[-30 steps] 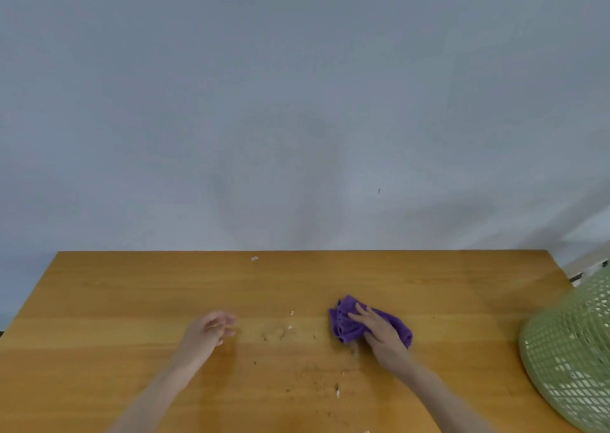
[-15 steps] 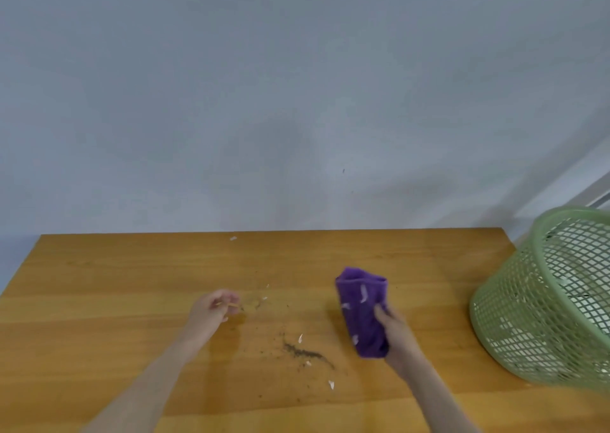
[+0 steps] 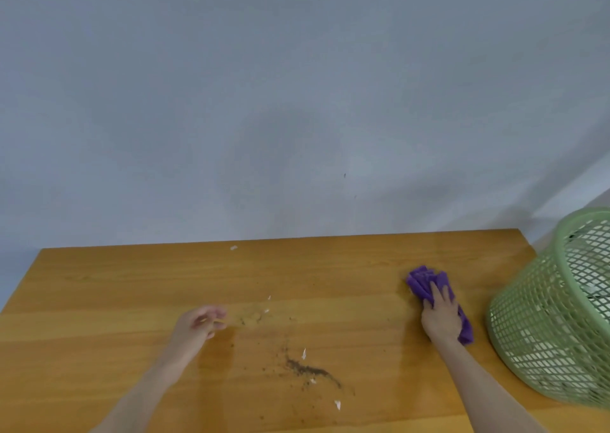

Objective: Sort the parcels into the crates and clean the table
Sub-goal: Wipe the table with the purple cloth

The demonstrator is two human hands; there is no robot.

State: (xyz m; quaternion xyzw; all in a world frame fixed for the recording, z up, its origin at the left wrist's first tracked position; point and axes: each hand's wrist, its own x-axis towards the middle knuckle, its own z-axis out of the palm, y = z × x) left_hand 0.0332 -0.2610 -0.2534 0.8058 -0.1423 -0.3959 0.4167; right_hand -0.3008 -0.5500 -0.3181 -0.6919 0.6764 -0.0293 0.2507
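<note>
Wiping a wooden table [image 3: 115, 284], we press our right hand [image 3: 440, 317] flat on a crumpled purple cloth [image 3: 424, 282], fingers straight and spread over it. The cloth lies on the right part of the table, just beside a green mesh basket [image 3: 544, 333] that stands at the table's right edge.

Our left hand [image 3: 196, 325] is well apart from the right, left of centre. Its fingers are loosely curled and blurred, so we cannot tell whether they pinch anything.

A dark streak of dirt [image 3: 310, 370] lies about midway between our hands and nearer to us than either. Its long axis slants from far left to near right. From the cloth it lies to the left and towards us, so we judge the next wipe must travel that way. Nothing stands between the cloth and the streak.

Small white paper scraps [image 3: 304, 353] dot the table around the dirt, one beside the streak, one nearer us, and others farther off. A fainter smudge [image 3: 252, 315] sits just right of the left hand. No parcels are on the table. A plain grey wall [image 3: 297, 102] rises behind the far edge.
</note>
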